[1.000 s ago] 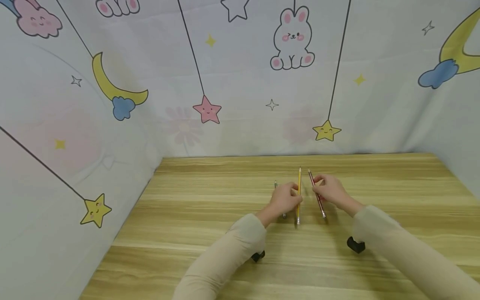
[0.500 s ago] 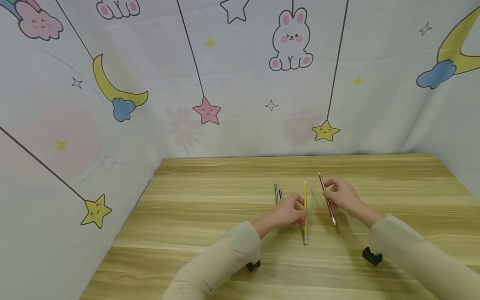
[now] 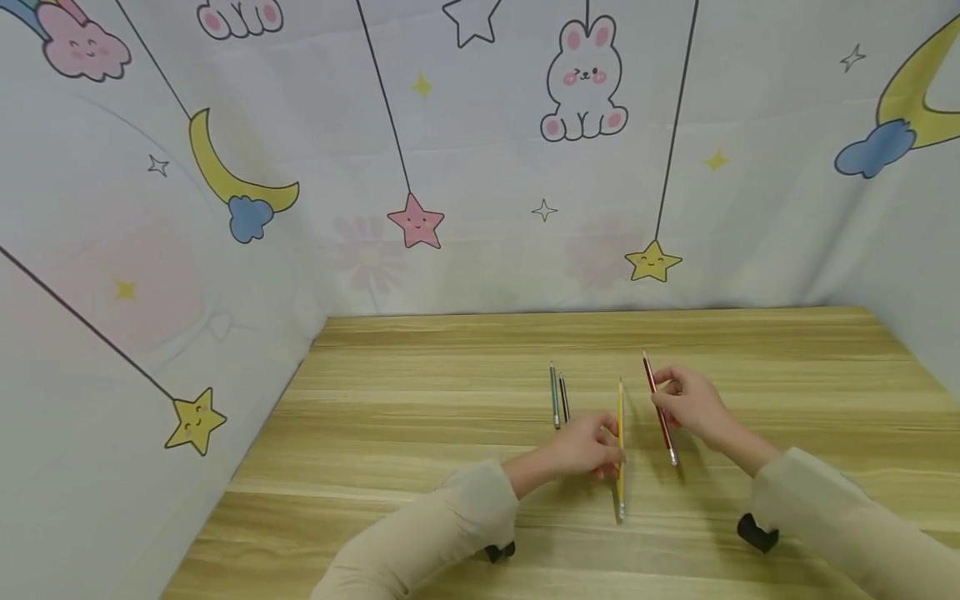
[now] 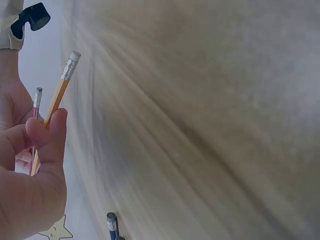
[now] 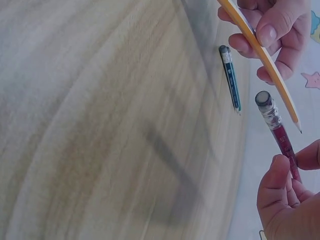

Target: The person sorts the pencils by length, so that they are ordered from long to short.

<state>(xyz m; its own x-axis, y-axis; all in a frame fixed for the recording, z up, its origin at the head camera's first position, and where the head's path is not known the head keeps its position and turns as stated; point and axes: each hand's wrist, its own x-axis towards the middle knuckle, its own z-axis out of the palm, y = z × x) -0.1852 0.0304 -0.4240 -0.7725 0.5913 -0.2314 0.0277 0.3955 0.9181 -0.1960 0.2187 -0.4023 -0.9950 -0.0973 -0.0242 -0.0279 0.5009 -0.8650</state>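
My left hand [image 3: 581, 446] pinches a yellow pencil [image 3: 621, 492] between thumb and fingers, its eraser end toward me and its sharpened point away. To the right, my right hand [image 3: 690, 404] pinches a dark red pencil [image 3: 666, 433], tilted with its white-tipped eraser end nearer me. The two pencils are apart. In the right wrist view the yellow pencil [image 5: 265, 57] slants above the eraser end of the red pencil [image 5: 282, 137]. Beyond my left hand, a green pencil [image 3: 555, 400] and a dark pencil [image 3: 564, 396] lie side by side on the table; the hand hides the dark one's near end.
The wood-grain table [image 3: 405, 400] runs back to a white cloth [image 3: 480, 167] printed with stars, moons and a rabbit. A cloth side wall [image 3: 90, 467] borders the table's left. Black wrist cameras, one of them [image 3: 757, 533] by the right cuff, hang under both sleeves.
Both hands have drawn back toward me and to the right, each still holding its pencil. The green and dark pencils, partly covered before, now show more.
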